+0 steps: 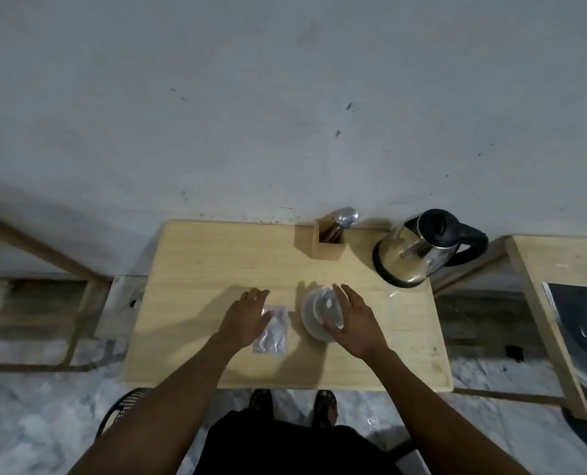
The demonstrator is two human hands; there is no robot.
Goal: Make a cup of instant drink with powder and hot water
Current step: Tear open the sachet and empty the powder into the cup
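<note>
Silvery foil catches the light on the powder sachet, which lies flat on the pale wooden desk just left of the clear glass cup. The cup stands upright near the middle of the desk and looks empty, though its transparency makes that hard to confirm. The left hand rests over the sachet's left edge with fingers spread and loose, not yet pinching anything. The right hand is open too, its palm and fingers curved against the cup's right side, touching or nearly touching the glass without a firm wrap that I can make out.

Behind the cup and to its right stands the steel kettle, black lid and handle turned away from the cup. Directly behind the cup sits a small wooden holder with a spoon leaning in it.

By my judgement the step in hand is taking up the sachet to open it. Foil slides on smooth wood, so a pinch at one corner should lift it more cleanly than a flat press. Steadying the cup with the right hand makes sense, and tearing the sachet over the cup's mouth would keep stray powder off the desk.
</note>
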